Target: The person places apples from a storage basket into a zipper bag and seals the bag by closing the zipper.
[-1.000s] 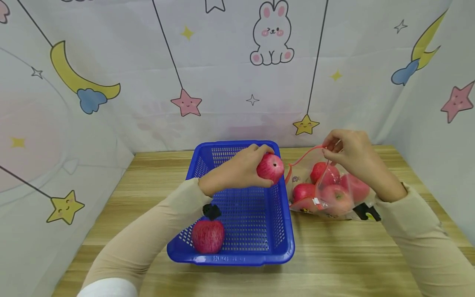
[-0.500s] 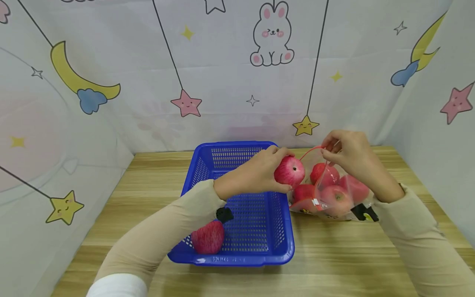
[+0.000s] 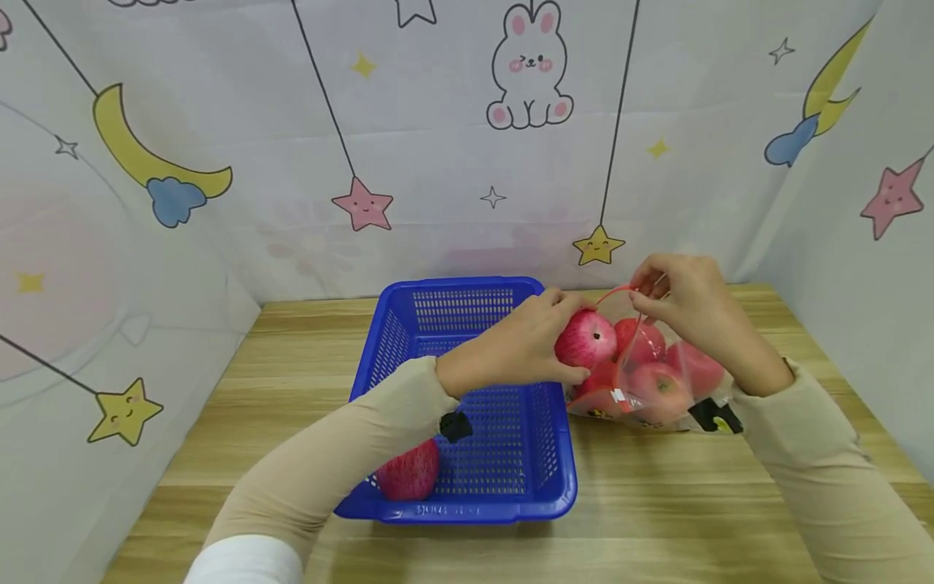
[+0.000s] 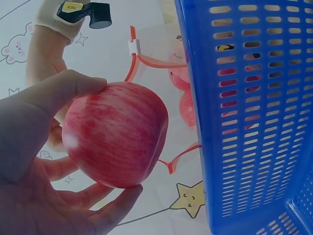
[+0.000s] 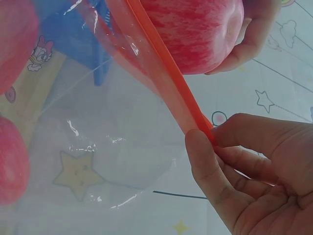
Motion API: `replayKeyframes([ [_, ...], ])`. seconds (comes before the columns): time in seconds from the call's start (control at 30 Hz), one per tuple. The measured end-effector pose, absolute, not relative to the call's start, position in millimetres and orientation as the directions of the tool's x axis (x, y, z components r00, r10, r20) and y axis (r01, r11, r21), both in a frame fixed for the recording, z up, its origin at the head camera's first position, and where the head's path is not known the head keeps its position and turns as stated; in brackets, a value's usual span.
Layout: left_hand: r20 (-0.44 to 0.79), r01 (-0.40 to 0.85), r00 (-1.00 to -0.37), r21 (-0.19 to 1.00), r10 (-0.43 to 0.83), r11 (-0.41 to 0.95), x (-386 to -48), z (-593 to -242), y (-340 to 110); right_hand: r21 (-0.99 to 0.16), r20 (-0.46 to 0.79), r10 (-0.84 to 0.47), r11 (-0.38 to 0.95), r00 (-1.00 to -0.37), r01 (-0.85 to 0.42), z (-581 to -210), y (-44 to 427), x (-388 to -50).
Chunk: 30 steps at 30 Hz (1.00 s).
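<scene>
Cartoon-printed cloth (image 3: 438,122) hangs behind a wooden tabletop (image 3: 306,345). At left, one red apple (image 3: 410,474) sits in a blue basket (image 3: 470,513); the left hand (image 3: 527,339) has its grip curled round another apple (image 3: 586,338) at a clear bag (image 3: 621,308)'s opening; more apples (image 3: 660,385) lie inside, and the right hand (image 3: 682,294)'s grip pinches its red rim (image 5: 168,66).

Head view: left sleeve (image 3: 336,454) partly hides the apple (image 3: 410,477) in the blue basket (image 3: 540,510), whose rim lettering (image 3: 448,510) is too small to read.

White backdrop (image 3: 430,138) on three sides, printed with rabbit (image 3: 530,73), moons (image 3: 126,142), stars (image 3: 362,204); wood-grain tabletop (image 3: 657,511); even light.
</scene>
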<state>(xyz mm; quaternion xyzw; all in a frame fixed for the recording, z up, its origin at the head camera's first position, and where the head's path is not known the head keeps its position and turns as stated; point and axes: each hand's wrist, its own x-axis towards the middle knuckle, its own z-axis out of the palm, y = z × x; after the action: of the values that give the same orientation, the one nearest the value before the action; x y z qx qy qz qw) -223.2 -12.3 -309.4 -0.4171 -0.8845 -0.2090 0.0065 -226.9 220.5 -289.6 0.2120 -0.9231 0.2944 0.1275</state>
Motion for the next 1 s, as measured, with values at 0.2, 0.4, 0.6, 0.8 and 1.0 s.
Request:
replayKeyframes([
  [0.2, 0.2, 0.745, -0.653, 0.339, 0.73, 0.574, -224, -314, -6, -0.485, 0.365, -0.32, 0.736, -0.874, -0.472, -289, 220, -227],
  [0.4, 0.213, 0.731, -0.673, 0.338, 0.708, 0.593, -224, -319, 0, -0.481, 0.369, -0.324, 0.735, -0.871, -0.477, -290, 221, -227],
  [0.6, 0.239, 0.731, -0.678, 0.32, 0.695, 0.603, -224, -322, 3, -0.491, 0.362, -0.324, 0.731, -0.874, -0.474, -290, 222, -226],
  [0.8, 0.25, 0.731, -0.68, 0.304, 0.69, 0.611, -224, -324, 5, -0.486, 0.373, -0.331, 0.726, -0.867, -0.486, -290, 222, -226],
  [1.0, 0.261, 0.73, -0.683, 0.288, 0.682, 0.62, -222, -328, 7, -0.48, 0.373, -0.332, 0.73, -0.866, -0.486, -290, 223, -225],
])
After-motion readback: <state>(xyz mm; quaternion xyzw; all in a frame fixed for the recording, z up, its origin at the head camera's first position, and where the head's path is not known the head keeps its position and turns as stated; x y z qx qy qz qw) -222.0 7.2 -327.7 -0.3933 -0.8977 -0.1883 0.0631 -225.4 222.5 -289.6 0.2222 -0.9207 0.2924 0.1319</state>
